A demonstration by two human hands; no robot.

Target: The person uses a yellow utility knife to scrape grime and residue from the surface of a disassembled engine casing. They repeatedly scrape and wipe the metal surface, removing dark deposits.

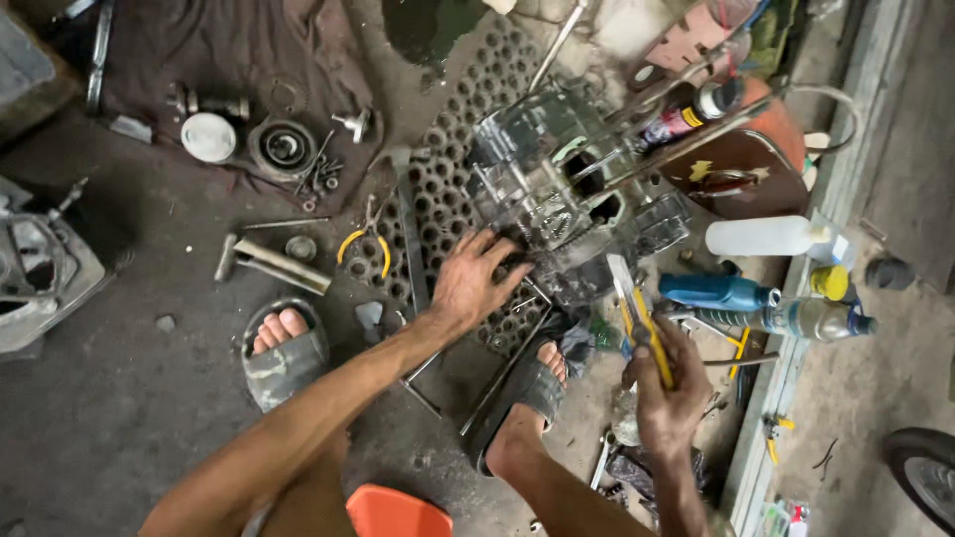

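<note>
Two bare hands work over a cluttered workshop floor [119, 418]: the right hand [665, 398] is closed around a yellow-handled scraper [637, 313], its long axis running from the fist up and slightly left, the flat pale blade pointing away from the person toward a metal engine casing [542, 189]. The left hand [476, 281] lies open, fingers spread, its fingertips touching the lower edge of that casing, which sits on a perforated rubber mat [448, 199]. Just right of the scraper lies a blue plastic bottle [714, 292] on its side, neck pointing right; next to it a clear bottle with a blue cap [811, 319] lies the same way. Above them a white squeeze bottle [766, 237] rests on its side, nozzle to the right, and a small yellow cap [829, 282] stands between. A dark spray can with a red and yellow label [686, 114] leans diagonally near the casing's upper right. Yellow-handled pliers [366, 244] lie on the mat's left edge, near a hammer [267, 264]. A white round lid [209, 137] rests on a dark cloth [249, 60] at upper left. Sandalled feet flank the left arm.
</note>
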